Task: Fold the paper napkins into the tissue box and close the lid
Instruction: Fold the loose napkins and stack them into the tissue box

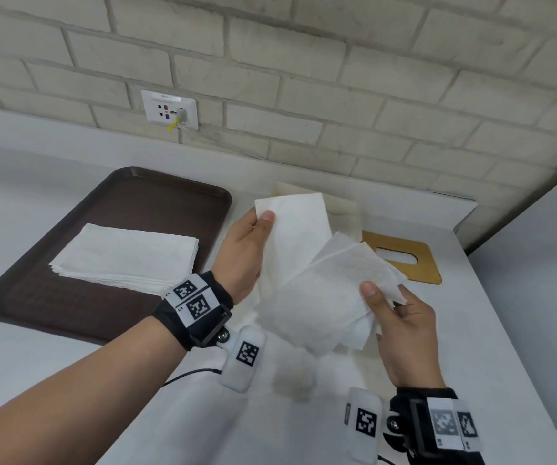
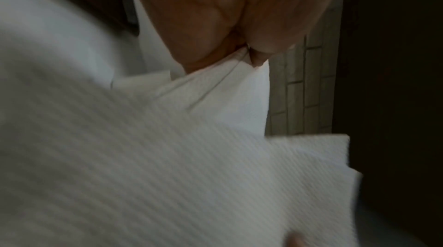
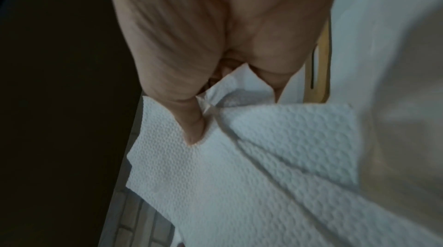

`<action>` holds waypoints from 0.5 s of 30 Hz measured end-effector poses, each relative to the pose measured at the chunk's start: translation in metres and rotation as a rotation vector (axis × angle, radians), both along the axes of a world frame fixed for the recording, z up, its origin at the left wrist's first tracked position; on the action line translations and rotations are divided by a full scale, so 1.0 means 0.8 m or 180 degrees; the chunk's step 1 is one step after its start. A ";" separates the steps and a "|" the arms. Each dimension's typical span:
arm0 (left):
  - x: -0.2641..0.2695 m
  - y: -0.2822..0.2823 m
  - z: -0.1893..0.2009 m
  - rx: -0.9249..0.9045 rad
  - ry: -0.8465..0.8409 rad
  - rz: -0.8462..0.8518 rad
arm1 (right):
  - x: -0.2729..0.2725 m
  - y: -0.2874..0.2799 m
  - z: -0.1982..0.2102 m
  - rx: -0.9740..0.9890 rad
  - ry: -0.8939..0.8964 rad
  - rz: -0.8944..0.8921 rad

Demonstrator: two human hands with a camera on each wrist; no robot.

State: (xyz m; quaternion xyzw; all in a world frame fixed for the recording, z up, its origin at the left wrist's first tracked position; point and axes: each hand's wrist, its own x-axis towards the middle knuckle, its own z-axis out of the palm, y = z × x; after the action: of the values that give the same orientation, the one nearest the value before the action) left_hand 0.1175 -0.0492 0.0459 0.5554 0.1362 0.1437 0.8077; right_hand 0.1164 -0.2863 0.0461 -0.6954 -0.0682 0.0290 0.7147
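While left hand [image 1: 246, 250] fingers pinch one napkin [image 1: 298, 236], right hand [image 1: 404, 333] fingers pinch another napkin [image 1: 330, 297]

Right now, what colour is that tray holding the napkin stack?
Dark brown tray, clearest in the head view.

One tray [image 1: 28, 290], one napkin stack [image 1: 126, 256], one lid [image 1: 418, 263], two hands.

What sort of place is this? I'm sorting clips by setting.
Probably a café or canteen service counter: a brown serving tray holding a napkin stack, white counter, and a brick wall with a socket.
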 end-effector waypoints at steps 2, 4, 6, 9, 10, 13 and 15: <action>0.000 0.009 0.002 0.0218 -0.0026 0.0037 | -0.001 -0.015 0.008 0.0039 -0.0054 0.0015; -0.001 0.013 0.001 0.0453 -0.0024 -0.0037 | -0.003 -0.026 0.017 0.0244 -0.0093 0.0174; -0.004 0.010 0.001 0.0669 0.0035 -0.0076 | -0.006 -0.030 0.028 0.0627 -0.0244 0.0466; -0.010 0.000 -0.003 0.1130 -0.0009 -0.0351 | -0.003 -0.027 0.034 0.0784 -0.0569 0.0736; -0.014 -0.004 -0.003 0.1296 -0.0028 -0.0447 | -0.001 -0.023 0.034 0.0606 -0.0676 0.0727; -0.022 -0.015 0.000 0.1469 -0.0090 -0.0682 | 0.004 -0.014 0.028 0.0181 -0.0898 0.0543; -0.025 -0.018 0.001 0.1452 -0.0147 -0.0757 | 0.003 -0.011 0.024 0.0169 -0.0860 0.0502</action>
State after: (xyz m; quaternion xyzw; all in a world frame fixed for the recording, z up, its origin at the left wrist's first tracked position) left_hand 0.0977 -0.0639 0.0469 0.7319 0.0156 0.0873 0.6756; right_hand 0.1184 -0.2947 0.0655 -0.6664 -0.2189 -0.0106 0.7127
